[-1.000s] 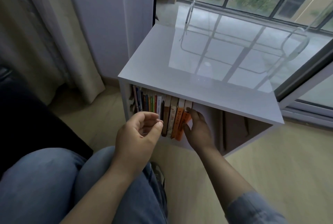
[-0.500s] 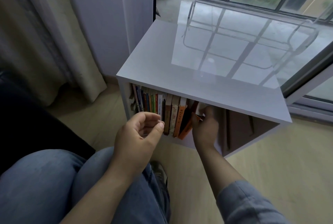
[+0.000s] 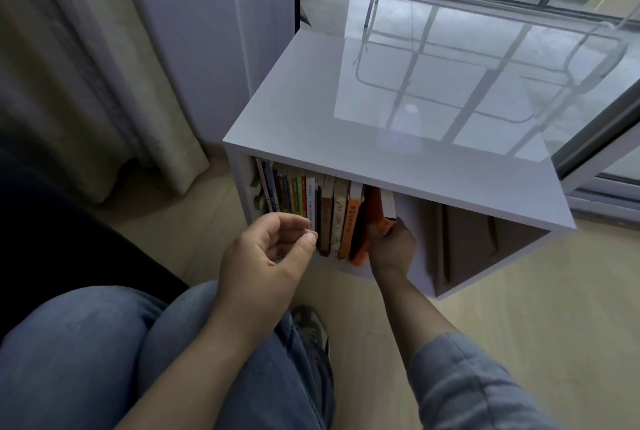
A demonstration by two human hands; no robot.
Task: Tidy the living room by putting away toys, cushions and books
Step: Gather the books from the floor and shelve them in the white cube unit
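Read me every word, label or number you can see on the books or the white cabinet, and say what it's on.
Nothing reads for certain.
On the white spine: dark print, too small.
On the cream spine: red characters, blurred.
On the orange spine: dark characters, blurred.
On the orange book that the right hand grips: no print shows.
On the white cabinet: no lettering.
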